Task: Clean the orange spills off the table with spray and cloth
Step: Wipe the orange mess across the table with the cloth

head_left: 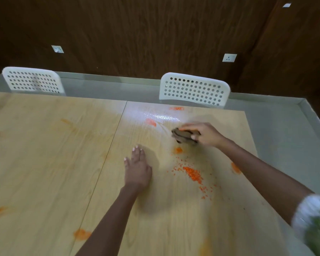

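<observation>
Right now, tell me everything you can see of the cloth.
The cloth is a dark brownish-grey rag, bunched into a crumpled wad with visible folds, not spread flat. It sits on the light wood table toward its far right part, just near of a wet, glossy patch. The right hand grips it from above, fingers across its top. Motion blur hides finer texture.

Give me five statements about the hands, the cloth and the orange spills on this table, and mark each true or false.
1. The right hand holds the dark cloth against the table. True.
2. The left hand grips a spray bottle. False: it lies flat and empty on the table.
3. A scatter of orange crumbs lies between the two arms. True.
4. The table is already free of orange. False: smears remain, such as one at the near edge.
5. Two white perforated chairs stand at the far side, one on the right. True.
</observation>
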